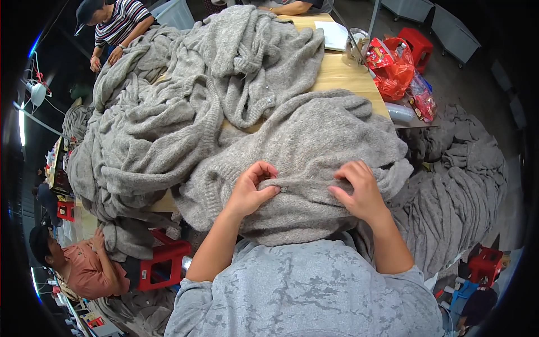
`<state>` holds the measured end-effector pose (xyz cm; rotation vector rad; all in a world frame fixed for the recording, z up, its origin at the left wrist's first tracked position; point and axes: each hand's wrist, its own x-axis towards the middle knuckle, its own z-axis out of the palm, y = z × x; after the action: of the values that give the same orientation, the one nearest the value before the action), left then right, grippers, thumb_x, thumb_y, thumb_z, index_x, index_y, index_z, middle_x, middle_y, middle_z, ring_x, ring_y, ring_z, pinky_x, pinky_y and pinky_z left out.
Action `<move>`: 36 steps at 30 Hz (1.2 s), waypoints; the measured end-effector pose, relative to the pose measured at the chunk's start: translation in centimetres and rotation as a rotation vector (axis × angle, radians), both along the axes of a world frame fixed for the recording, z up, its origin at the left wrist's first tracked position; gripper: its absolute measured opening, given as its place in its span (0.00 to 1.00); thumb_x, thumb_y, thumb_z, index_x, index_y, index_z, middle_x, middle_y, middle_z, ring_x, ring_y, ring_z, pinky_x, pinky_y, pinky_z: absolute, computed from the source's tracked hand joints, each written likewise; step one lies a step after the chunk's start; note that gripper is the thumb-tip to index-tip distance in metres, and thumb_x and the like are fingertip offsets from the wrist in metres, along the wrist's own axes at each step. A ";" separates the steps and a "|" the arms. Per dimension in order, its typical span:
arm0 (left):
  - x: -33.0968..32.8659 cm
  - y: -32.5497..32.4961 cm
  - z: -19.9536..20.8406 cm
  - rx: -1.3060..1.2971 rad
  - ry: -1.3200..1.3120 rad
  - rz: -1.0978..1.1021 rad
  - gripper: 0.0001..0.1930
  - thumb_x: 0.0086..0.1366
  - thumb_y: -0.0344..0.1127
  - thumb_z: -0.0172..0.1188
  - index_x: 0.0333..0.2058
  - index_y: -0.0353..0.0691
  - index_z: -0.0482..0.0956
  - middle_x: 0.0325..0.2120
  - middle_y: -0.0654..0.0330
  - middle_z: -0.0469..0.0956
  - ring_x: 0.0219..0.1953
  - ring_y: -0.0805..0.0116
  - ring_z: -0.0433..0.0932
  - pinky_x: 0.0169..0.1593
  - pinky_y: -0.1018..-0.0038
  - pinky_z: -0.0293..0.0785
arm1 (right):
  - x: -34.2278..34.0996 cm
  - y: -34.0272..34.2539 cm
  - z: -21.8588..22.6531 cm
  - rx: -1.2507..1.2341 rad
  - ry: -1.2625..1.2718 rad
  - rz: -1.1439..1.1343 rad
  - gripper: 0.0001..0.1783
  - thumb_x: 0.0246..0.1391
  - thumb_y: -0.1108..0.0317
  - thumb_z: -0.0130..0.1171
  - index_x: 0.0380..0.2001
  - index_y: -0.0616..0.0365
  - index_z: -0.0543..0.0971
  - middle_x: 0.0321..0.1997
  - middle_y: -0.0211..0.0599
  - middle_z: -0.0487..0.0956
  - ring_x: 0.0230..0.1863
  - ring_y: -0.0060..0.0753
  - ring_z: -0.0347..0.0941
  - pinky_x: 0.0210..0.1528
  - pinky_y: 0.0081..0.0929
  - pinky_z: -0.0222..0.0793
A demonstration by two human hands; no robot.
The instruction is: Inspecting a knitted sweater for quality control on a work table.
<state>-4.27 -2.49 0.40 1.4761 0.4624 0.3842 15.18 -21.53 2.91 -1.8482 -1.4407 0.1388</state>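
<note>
A grey knit sweater (337, 129) lies bunched at the near edge of the table, reaching against my body. My left hand (254, 190) pinches a narrow fold of it, thumb on top and the other fingers curled. To its right, my right hand (360, 191) rests over the same fold, with a gap between curved index finger and thumb. The fold runs across from one hand to the other. Some fingertips are hidden in the knit.
More grey knitwear (151, 135) heaps over the wooden table (345, 76) on the left and behind. A knitwear pile (449, 191) lies at right. Red plastic bags (393, 70) sit at the far right corner. One person (120, 25) works across the table; another (90, 261) sits at left near a red stool (163, 264).
</note>
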 end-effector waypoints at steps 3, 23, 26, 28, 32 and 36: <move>0.7 -0.7 2.5 0.252 0.046 -0.026 0.17 0.45 0.22 0.62 0.36 0.38 0.71 0.36 0.64 0.71 0.41 0.74 0.70 0.48 0.76 0.65 | -0.8 -2.1 -0.4 0.009 -0.023 -0.072 0.13 0.36 0.71 0.66 0.27 0.60 0.73 0.32 0.38 0.73 0.40 0.43 0.67 0.44 0.34 0.62; 5.3 -4.3 2.2 0.762 0.138 -0.171 0.06 0.58 0.30 0.58 0.26 0.34 0.74 0.20 0.60 0.70 0.24 0.66 0.68 0.28 0.72 0.63 | -2.1 1.4 -2.9 0.048 0.314 -0.042 0.11 0.38 0.67 0.67 0.24 0.59 0.77 0.21 0.32 0.70 0.29 0.33 0.65 0.35 0.28 0.59; 4.9 -3.2 1.9 0.154 0.341 -0.253 0.08 0.63 0.35 0.56 0.27 0.38 0.73 0.19 0.71 0.67 0.23 0.81 0.62 0.26 0.80 0.58 | -1.8 1.5 -3.0 0.083 0.327 0.005 0.09 0.37 0.69 0.67 0.23 0.59 0.77 0.23 0.32 0.73 0.29 0.33 0.65 0.35 0.28 0.60; 4.7 -2.7 1.6 -0.068 0.251 -0.312 0.09 0.65 0.37 0.54 0.27 0.40 0.72 0.19 0.78 0.64 0.23 0.88 0.57 0.25 0.85 0.53 | -1.8 1.6 -3.0 0.071 0.351 0.010 0.09 0.37 0.70 0.66 0.24 0.59 0.77 0.23 0.32 0.73 0.30 0.33 0.66 0.37 0.28 0.61; 4.8 -3.4 2.1 -0.056 0.271 -0.323 0.08 0.63 0.35 0.57 0.28 0.39 0.73 0.18 0.77 0.65 0.21 0.87 0.58 0.23 0.86 0.55 | -1.6 1.6 -3.3 0.037 0.321 0.005 0.08 0.37 0.72 0.63 0.25 0.59 0.78 0.24 0.31 0.74 0.32 0.33 0.67 0.39 0.29 0.62; 4.7 -3.4 2.0 0.125 0.291 -0.295 0.06 0.61 0.33 0.58 0.29 0.37 0.74 0.19 0.75 0.68 0.22 0.87 0.60 0.25 0.86 0.57 | -1.3 1.6 -3.1 0.004 0.306 0.038 0.09 0.37 0.72 0.62 0.27 0.59 0.78 0.26 0.32 0.74 0.34 0.33 0.67 0.41 0.29 0.62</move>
<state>0.46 -5.90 2.38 1.7026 0.4481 -0.0381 13.83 -19.91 -0.14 -1.7104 -1.2599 0.4184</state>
